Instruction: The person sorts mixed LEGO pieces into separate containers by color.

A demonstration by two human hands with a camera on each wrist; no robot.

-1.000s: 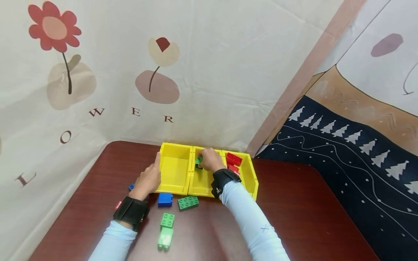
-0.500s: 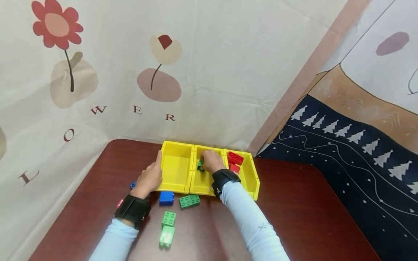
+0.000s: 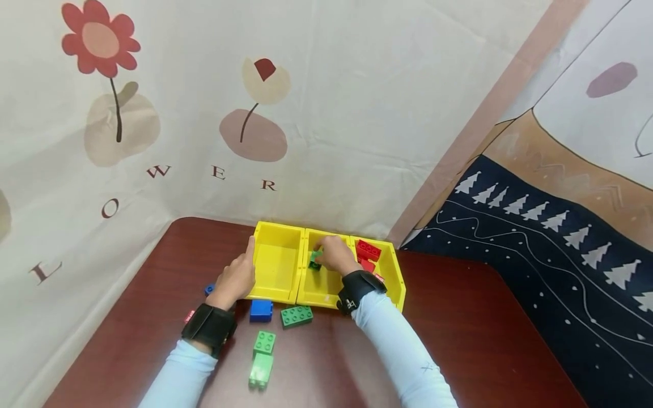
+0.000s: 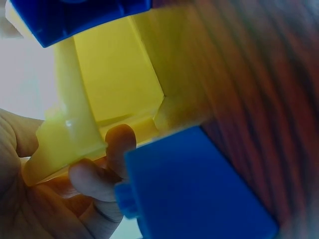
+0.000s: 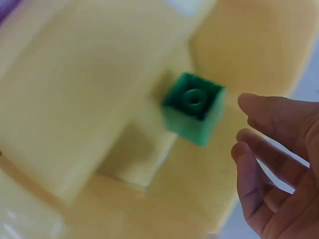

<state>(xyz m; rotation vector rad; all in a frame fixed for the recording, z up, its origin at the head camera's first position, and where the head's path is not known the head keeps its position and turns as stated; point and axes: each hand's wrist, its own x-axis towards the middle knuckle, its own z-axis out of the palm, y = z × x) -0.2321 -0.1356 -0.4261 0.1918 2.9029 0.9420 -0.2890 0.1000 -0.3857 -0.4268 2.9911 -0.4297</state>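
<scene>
My left hand [image 3: 236,277] grips the left wall of a yellow three-part bin [image 3: 277,263]; in the left wrist view, the thumb and fingers [image 4: 92,179] lie on either side of that wall. Over the middle compartment is my right hand [image 3: 336,255]. Beside it, inside that compartment, lies a small green toy brick [image 3: 314,260]. The right wrist view gives a gap between this brick, hollow side showing, and the loosely bent right fingers [image 5: 259,107]. Red bricks [image 3: 368,250] lie in the right compartment, partly hidden by the right hand and wrist.
In front of the bin, on the brown table [image 3: 459,334], lie a blue brick [image 3: 261,310], a dark green brick [image 3: 296,316] and two light green bricks [image 3: 263,342] end to end. Another blue brick [image 3: 210,289] shows left of the left hand. A printed cloth [image 3: 357,124] hangs behind.
My right hand has let go of the green brick in the middle compartment and drawn slightly right of it. The left hand keeps its hold on the bin wall.
</scene>
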